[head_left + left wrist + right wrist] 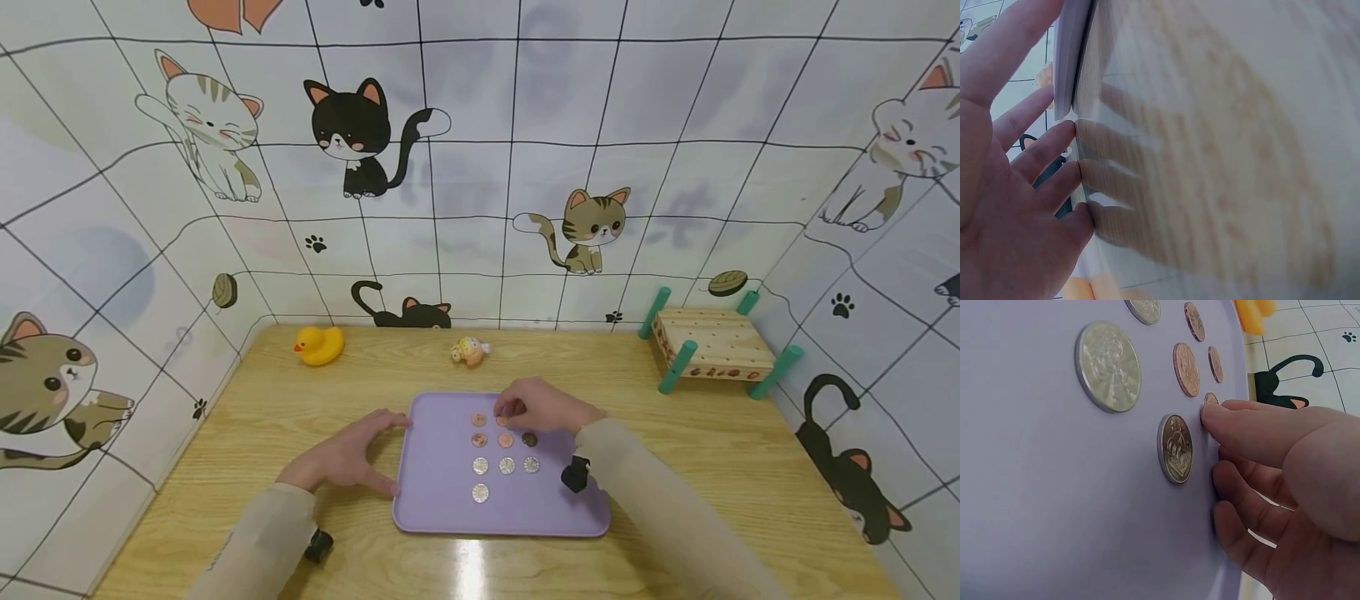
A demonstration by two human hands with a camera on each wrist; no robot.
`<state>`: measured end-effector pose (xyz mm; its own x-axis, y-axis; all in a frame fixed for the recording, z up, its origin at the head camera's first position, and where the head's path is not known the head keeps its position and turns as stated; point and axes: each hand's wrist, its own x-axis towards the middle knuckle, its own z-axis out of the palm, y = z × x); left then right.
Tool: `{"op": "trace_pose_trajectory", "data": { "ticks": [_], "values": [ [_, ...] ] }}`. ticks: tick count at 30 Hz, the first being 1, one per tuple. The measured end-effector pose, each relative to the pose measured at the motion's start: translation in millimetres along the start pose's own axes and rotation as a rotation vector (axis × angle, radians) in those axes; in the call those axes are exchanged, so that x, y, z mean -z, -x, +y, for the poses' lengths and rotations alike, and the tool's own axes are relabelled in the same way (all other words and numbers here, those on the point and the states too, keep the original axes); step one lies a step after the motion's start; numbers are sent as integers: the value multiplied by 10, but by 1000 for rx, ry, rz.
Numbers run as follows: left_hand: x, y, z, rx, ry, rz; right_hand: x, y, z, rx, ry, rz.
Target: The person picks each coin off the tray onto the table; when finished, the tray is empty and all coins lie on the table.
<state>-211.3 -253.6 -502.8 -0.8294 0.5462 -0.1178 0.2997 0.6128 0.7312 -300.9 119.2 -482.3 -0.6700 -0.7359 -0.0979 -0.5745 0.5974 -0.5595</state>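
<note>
Seems to be at the step of placing a small copper coin [1211, 397] in the far row on the purple tray [438, 508], pinching between thumb and finger of the right hand [546, 406]. Perhaps steadying the tray with the left hand [348, 454], fingers spread at the left edge, gripping nothing. Just left of the right hand, a second copper coin [478, 419]; just on the near side, a dark coin [529, 439]. Needed next, probably: a gentle release and straight lift, without nudging neighbours.
</note>
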Motion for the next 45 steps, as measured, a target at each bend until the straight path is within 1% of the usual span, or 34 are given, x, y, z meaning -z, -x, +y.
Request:
{"op": "trace_pose_trajectory", "data": {
  "ticks": [4, 9, 12, 15, 18, 23, 26, 33, 38, 43, 45],
  "values": [
    [-2, -2, -7, 10, 0, 1, 4, -13, 15, -8, 0, -9],
    [-5, -8, -25, 25, 6, 4, -7, -37, 23, -13, 37, -26],
    [-13, -10, -28, 54, 15, 3, -12, -50, 16, -16, 64, -35],
    [-21, -6, -20, 95, 31, 0, -11, -59, 5, -36, 81, -48],
    [-28, 0, -13, 114, 39, 0, -12, -66, -3, -41, 94, -58],
    [-27, 1, -11, 102, 31, 5, -8, -73, -25, -43, 111, -70],
    [-24, 1, -15, 102, 26, 3, -8, -73, -38, -43, 103, -65],
    [-35, -7, -35, 79, 17, 7, -12, -54, -53, -47, 23, -49],
    [-38, 1, -33, 91, 34, 4, -20, -33, -20, -48, -9, -32],
    [-39, -8, -38, 49, 17, 8, -11, 2, 24, -28, -47, 6],
    [-39, -9, -37, 46, 12, 8, -2, 23, 38, -21, -66, 18]
  ]
}}
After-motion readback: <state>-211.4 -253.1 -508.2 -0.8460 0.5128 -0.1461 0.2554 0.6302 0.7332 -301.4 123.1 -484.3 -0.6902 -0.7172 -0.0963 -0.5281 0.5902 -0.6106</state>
